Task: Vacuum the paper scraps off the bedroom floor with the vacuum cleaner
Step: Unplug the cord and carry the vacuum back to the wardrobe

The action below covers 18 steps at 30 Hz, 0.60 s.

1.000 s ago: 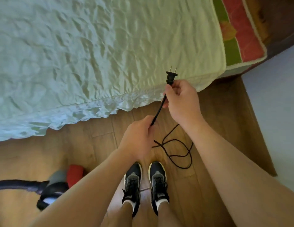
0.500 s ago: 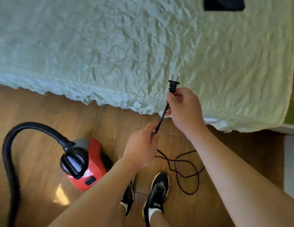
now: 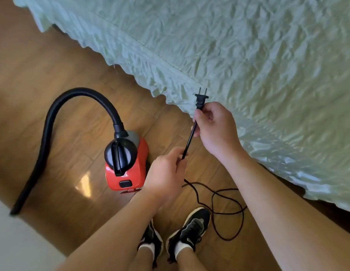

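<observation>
Black hose [image 3: 47, 133] arcs far left of both hands into the red vacuum cleaner [image 3: 125, 165], which stands on the wooden floor [image 3: 33, 75] just left of the left hand [image 3: 166, 173]. That hand pinches the power cord [image 3: 188, 141] low down. The right hand [image 3: 215, 130], above it and to its right, grips the cord just under the plug [image 3: 201, 99], prongs up against the pale green bedspread [image 3: 268, 55]. Slack lies looped below the hands. The step appears to be powering up. Next the plug needs a socket; none shows, nor any paper scraps.
</observation>
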Available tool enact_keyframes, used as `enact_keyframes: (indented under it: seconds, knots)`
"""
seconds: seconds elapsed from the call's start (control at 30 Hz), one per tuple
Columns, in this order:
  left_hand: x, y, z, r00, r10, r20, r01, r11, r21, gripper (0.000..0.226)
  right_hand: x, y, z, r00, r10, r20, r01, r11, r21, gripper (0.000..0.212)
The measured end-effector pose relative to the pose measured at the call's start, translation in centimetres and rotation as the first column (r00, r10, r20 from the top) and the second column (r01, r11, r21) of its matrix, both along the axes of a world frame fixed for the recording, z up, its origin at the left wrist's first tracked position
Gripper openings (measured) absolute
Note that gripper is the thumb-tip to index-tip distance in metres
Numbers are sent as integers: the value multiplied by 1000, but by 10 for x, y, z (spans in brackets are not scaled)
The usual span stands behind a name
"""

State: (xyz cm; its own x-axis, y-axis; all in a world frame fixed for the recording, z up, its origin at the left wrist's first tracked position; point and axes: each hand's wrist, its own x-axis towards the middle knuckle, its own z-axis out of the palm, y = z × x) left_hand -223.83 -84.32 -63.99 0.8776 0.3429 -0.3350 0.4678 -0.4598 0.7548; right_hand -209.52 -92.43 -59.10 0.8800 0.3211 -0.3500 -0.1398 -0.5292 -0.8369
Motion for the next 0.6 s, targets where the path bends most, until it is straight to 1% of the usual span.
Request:
enact_keyframes:
  seconds: [0.17, 0.33, 0.43, 0.6]
  knots:
    - [-41, 44, -12, 995, 95, -21, -95, 995, 5, 18, -30, 58, -14, 990, 143, -4, -143, 989, -28, 10]
    - [-90, 85, -22, 987, 151, -45, -152, 988, -9, 15, -70, 108, -23, 975, 216, -56, -217, 976, -17, 7]
    - [-115, 103, -30, 979, 188, -77, -188, 982, 1, 19, -95, 132, -31, 961, 266, -79, -267, 964, -9, 10]
    - [-146, 126, -40, 951, 295, -92, -301, 951, -65, 23, -122, 168, -53, 951, 301, -75, -303, 953, -22, 12]
